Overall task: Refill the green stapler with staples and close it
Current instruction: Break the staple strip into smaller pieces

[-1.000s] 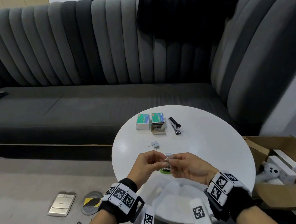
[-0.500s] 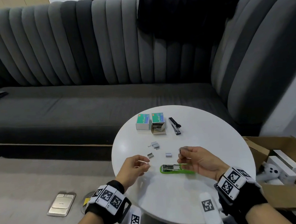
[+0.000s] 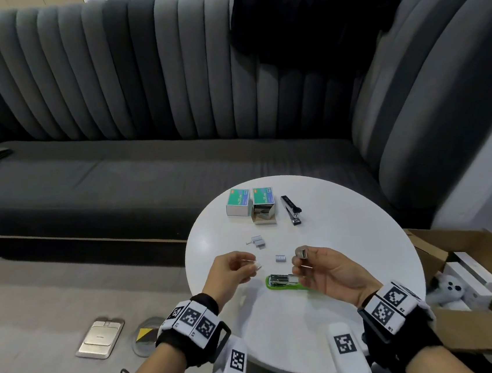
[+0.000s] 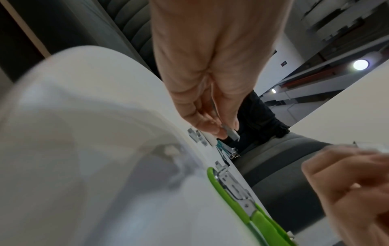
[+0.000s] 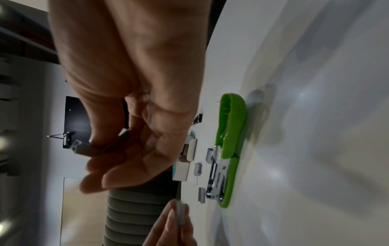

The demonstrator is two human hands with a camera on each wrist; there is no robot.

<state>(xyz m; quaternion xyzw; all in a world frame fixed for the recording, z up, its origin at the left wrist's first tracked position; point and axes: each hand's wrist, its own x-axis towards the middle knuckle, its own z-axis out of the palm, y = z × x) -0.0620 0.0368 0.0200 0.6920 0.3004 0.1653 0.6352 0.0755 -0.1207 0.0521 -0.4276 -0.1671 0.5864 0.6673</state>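
Note:
The green stapler (image 3: 283, 283) lies open on the white round table (image 3: 350, 236), its metal staple channel facing up; it also shows in the wrist views (image 4: 242, 199) (image 5: 231, 133). My left hand (image 3: 254, 265) hovers just left of it and pinches a short piece of staple strip (image 4: 231, 132) between thumb and forefinger. My right hand (image 3: 299, 259) hovers over the stapler's right end, palm up, pinching another staple strip (image 3: 302, 253) at its fingertips. Neither hand touches the stapler.
A loose staple block (image 3: 280, 258) lies between my hands, more staple pieces (image 3: 258, 241) lie farther back. Two green staple boxes (image 3: 238, 201) (image 3: 263, 204), one open, and a black stapler (image 3: 291, 209) sit at the table's far side. A cardboard box (image 3: 473, 253) stands right.
A second ago both hands held a strip together above the stapler. They have pulled apart, each keeping a piece, and small staple blocks now lie on the table between them.

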